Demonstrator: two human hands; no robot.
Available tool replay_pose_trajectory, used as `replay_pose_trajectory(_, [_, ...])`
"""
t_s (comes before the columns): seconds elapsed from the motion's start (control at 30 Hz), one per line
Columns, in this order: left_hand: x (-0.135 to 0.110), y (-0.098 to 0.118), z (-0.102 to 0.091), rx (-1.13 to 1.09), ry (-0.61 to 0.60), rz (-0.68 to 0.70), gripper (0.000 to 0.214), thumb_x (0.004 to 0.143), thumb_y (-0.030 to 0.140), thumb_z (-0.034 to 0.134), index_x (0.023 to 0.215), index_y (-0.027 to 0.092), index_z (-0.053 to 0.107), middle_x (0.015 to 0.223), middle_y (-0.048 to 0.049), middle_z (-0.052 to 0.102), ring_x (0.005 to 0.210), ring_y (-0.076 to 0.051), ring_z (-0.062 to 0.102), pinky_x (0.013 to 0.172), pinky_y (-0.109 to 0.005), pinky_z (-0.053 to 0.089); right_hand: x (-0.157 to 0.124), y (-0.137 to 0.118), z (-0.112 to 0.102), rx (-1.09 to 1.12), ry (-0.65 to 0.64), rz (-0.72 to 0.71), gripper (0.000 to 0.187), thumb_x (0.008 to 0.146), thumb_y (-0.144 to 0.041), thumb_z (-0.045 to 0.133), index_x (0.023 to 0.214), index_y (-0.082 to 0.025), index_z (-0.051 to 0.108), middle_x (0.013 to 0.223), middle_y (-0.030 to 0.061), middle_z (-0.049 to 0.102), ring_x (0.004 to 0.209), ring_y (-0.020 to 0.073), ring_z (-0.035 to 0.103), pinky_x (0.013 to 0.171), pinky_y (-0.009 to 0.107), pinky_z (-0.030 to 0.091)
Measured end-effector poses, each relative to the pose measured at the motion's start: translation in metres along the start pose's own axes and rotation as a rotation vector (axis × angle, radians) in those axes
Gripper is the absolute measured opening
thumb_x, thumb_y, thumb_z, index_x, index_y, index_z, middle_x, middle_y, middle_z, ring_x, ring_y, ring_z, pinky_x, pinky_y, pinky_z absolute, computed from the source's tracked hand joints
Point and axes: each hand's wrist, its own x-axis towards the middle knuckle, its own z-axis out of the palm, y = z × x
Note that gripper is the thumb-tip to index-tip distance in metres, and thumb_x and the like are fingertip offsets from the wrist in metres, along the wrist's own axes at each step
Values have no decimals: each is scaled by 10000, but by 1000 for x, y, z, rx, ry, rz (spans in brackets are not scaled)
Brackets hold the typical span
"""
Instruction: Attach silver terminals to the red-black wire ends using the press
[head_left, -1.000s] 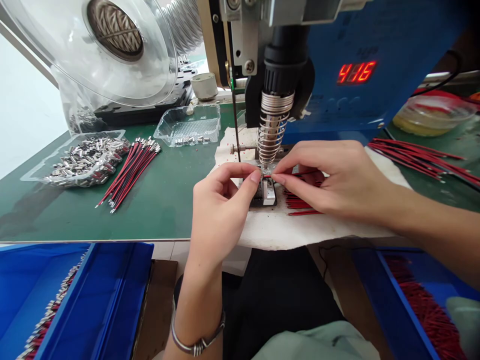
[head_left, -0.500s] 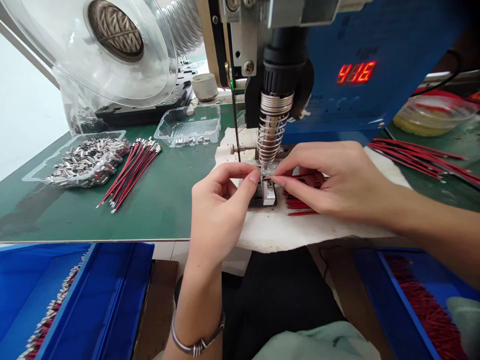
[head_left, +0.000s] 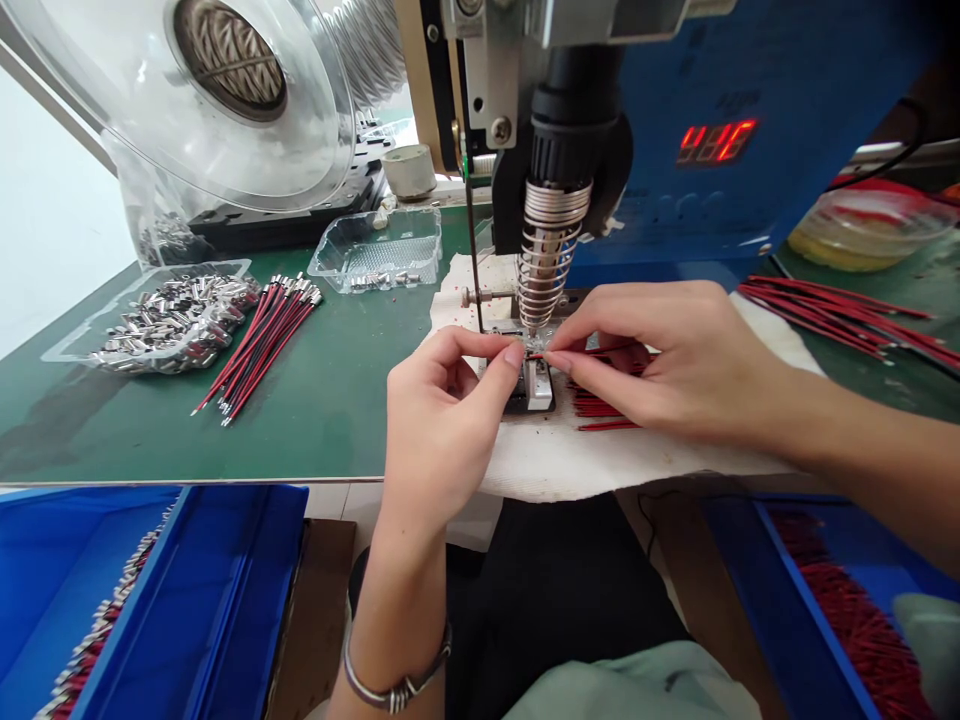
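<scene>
Under the tip of a soldering machine (head_left: 551, 240), whose iron is wrapped in a wire spring, both hands meet at a small metal fixture (head_left: 538, 390). My right hand (head_left: 660, 360) pinches a red wire (head_left: 537, 356) between thumb and fingertips, its end pointing left into the fixture. From the other side, my left hand (head_left: 457, 410) is closed in a pinch at the fixture's left edge; whatever lies between its thumb and finger is hidden. Several red and black wires (head_left: 600, 405) lie on the white cloth (head_left: 562, 465) beneath my right hand.
A clear tray (head_left: 56, 350) of metal connectors, a bundle of wires with connectors (head_left: 262, 345) and another clear tray (head_left: 322, 262) occupy the left of the green table. More red wires (head_left: 832, 310) lie at right. Blue bins (head_left: 247, 600) stand below the table's edge.
The view has shifted very slightly. Both hands keep their pinch at the fixture, with hardly any visible movement.
</scene>
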Motion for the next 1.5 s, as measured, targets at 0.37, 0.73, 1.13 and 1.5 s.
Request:
replay_pose_trajectory(0.37, [3,-1,-1,-13,-15,-21,169,942,365,966,876,226,895,914,-47,823,785,-161,680,594,-264,451,0,-1,0,-11,21,-50,154,1102,-210,688,1003,-209,806,884,7,821,578,125,569,659,304,516])
replay_pose_trajectory(0.73, [2,-1,0,-50,0,0,99,947,298,944,883,235,901,873,-28,802,754,-147,662,611,-257,465,0,0,0,2,25,-52,154,1103,-193,686,1002,-221,799,884,9,818,640,149,658,734,317,562])
replay_pose_trajectory(1.13, [1,0,1,-9,16,1,102,945,308,939,889,231,903,879,-39,811,754,-155,670,580,-255,449,-1,-2,0,-7,31,-44,142,1108,-194,694,1019,-223,801,901,4,825,611,136,622,721,316,563])
replay_pose_trajectory(1.5, [1,1,-1,6,5,2,112,958,316,945,883,242,907,859,-31,797,750,-147,644,580,-258,434,0,-1,1,-6,24,-56,140,1104,-202,701,1013,-219,806,881,2,811,608,135,624,663,312,513])
